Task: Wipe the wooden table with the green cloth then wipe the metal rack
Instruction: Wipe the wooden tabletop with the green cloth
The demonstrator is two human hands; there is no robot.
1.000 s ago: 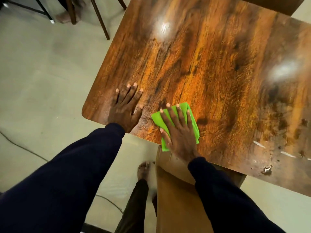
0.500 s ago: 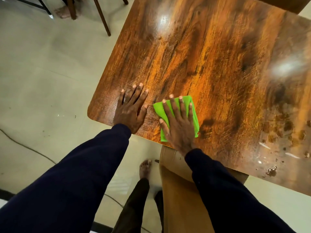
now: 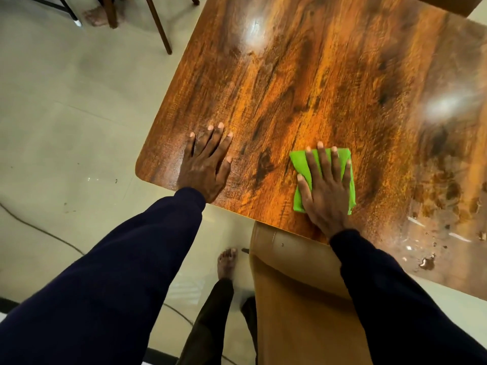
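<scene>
My right hand (image 3: 325, 191) lies with fingers spread, pressing the green cloth (image 3: 299, 162) flat near the wooden table (image 3: 303, 83)'s near edge; my left hand (image 3: 204, 164) rests open, empty. The spill spots (image 3: 427, 263) rightward may just smear under it.

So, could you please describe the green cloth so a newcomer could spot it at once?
Find the wooden table and follow its near edge. The green cloth lies flat there under the spread right hand. It is the only bright green thing; the left hand beside it is bare.
</scene>
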